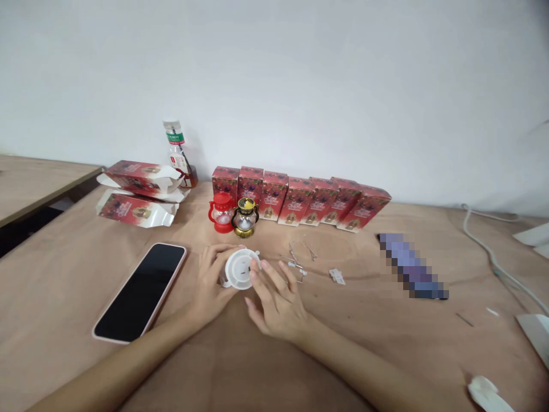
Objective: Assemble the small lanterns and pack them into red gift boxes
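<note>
Working across my feed from the left, I have two opened red boxes on the worktop, then a phone lying near the left forearm, and a bottle against the wall. My left hand has its fingers wrapped round a white round piece, tilted so its slotted face looks up at me; it is held in front of the red lantern and the black-and-gold lantern. I'd let this hand do all the steadying, thumb low and fingers behind, without squeezing (the rim looks like thin plastic, I judge). The right hand is loosely open, fingers spread, its fingertips at the near edge of that face; whether they press or only rest there, I cannot tell. I'd work with one fingertip, square to the face, leaving the slots visible. Farther right, beyond the fingers, stands a row of red boxes, with thin wire bits and a small white scrap nearer; I'd hold my right wrist clear of those.
</note>
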A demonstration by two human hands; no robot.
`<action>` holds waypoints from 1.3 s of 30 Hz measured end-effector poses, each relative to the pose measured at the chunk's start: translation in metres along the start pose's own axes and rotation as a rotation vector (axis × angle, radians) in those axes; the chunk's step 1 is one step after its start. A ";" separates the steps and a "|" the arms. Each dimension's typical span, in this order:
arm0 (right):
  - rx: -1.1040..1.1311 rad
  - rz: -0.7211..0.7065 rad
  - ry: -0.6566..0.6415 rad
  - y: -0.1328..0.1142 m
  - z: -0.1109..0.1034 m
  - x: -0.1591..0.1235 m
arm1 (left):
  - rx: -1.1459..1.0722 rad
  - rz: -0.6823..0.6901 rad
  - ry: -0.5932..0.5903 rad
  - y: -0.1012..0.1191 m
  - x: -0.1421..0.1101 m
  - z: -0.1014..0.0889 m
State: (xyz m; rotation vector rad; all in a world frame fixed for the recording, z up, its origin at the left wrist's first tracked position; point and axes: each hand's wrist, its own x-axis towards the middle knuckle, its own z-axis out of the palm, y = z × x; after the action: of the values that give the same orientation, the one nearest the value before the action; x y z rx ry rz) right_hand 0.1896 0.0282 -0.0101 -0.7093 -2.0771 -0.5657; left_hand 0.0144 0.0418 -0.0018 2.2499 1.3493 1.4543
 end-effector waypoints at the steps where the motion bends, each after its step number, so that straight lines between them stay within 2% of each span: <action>1: 0.007 0.039 0.003 0.001 0.000 0.000 | -0.013 -0.037 0.030 -0.002 -0.001 0.001; 5: -0.003 0.241 -0.056 0.017 -0.001 -0.003 | -0.063 -0.218 0.128 -0.005 -0.004 0.006; 10: -0.030 0.317 -0.136 0.041 -0.002 -0.012 | -0.098 -0.194 0.131 -0.002 -0.002 0.006; 14: -0.047 0.321 -0.187 0.047 -0.004 -0.016 | -0.078 -0.166 0.082 -0.004 -0.004 0.005; 18: -0.027 0.262 -0.238 0.046 -0.004 -0.015 | -0.036 -0.174 0.028 -0.006 -0.003 0.004; 22: -0.025 0.219 -0.231 0.046 -0.002 -0.015 | -0.044 -0.050 -0.031 0.000 0.004 0.002; 31: -0.016 0.209 -0.234 0.047 -0.002 -0.014 | -0.017 -0.039 0.002 0.003 0.005 0.001; 39: -0.009 0.209 -0.221 0.047 -0.002 -0.014 | 0.046 -0.034 -0.053 0.004 0.005 0.000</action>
State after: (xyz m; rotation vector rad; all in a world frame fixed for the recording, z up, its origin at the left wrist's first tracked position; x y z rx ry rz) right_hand 0.2289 0.0575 -0.0144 -1.0188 -2.1677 -0.3936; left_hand 0.0172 0.0434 0.0037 2.2652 1.4115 1.3561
